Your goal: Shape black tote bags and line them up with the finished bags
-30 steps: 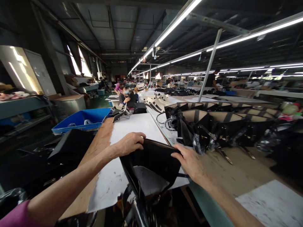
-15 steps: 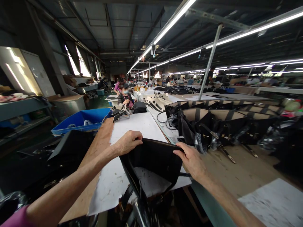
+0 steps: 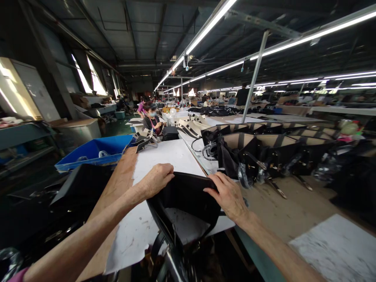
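A black handbag (image 3: pixel 188 196) without a visible bottom panel stands before me at the near end of the table, its far edge raised. My left hand (image 3: pixel 158 179) is closed on the left end of that edge, fingers pressed together. At the right end, my right hand (image 3: pixel 227 194) grips the same edge between thumb and fingers. White paper (image 3: pixel 161 156) lies under the bag and shows through its opening. Dark straps hang at the near side, where details are lost in shadow.
Rows of black bags with beige insides (image 3: pixel 276 147) stand on the right-hand table. A blue bin (image 3: pixel 94 150) is at the left, with dark bags (image 3: pixel 79 188) below it. Beyond the paper a co-worker (image 3: pixel 151 119) sits near cut strips (image 3: pixel 190 126). A metal post (image 3: pixel 255 78) rises behind.
My right hand has slid left along the bag's edge, its fingers lying further over it. My left hand keeps its hold. The whole view has shifted slightly.
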### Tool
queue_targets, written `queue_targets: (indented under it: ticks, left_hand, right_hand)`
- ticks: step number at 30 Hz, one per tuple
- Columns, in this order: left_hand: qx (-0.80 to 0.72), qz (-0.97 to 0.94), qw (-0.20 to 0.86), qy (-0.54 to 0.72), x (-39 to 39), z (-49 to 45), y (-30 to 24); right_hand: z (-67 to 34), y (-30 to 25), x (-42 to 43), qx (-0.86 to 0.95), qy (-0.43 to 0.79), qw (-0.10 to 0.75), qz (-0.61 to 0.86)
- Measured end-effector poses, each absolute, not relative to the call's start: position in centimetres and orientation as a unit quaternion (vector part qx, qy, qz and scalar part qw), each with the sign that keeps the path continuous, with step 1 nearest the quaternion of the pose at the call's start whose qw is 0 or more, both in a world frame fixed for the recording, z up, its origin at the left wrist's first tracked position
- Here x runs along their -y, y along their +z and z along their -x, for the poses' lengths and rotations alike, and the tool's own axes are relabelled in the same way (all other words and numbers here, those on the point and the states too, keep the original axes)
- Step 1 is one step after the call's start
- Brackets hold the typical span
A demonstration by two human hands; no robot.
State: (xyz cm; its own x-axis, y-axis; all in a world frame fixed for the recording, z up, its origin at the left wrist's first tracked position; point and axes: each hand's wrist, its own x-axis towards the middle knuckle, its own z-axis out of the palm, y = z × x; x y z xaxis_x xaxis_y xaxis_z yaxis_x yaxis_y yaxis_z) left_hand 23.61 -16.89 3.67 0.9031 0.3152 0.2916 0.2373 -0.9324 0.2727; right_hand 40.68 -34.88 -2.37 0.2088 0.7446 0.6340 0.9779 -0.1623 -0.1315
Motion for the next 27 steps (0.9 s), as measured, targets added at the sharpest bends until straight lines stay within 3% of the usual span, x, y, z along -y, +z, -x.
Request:
queue_targets:
  ticks: [6, 14, 18, 24, 27]
  left_hand:
    - [-0.137, -0.968, 0.113, 0.177, 16.7, -23.8, 3.4]
    - [-0.15, -0.961, 0.149, 0.177, 16.7, -23.6, 3.7]
    - [-0.152, -0.958, 0.167, 0.175, 16.9, -23.4, 3.8]
    - [-0.164, -0.958, 0.167, 0.165, 17.3, -23.2, 4.1]
    - [-0.167, -0.959, 0.164, 0.163, 17.3, -23.1, 4.1]
  right_hand:
    - [-41.2, -2.4, 34.3, 0.561, -0.125, 0.39, 0.719]
    - [-41.3, -1.9, 33.9, 0.552, -0.089, 0.405, 0.724]
    - [-41.1, -1.2, 34.0, 0.539, -0.107, 0.35, 0.759]
    - [-39.7, 0.1, 33.2, 0.561, -0.24, 0.193, 0.769]
    - [-38.4, 0.6, 31.9, 0.576, -0.227, 0.165, 0.768]
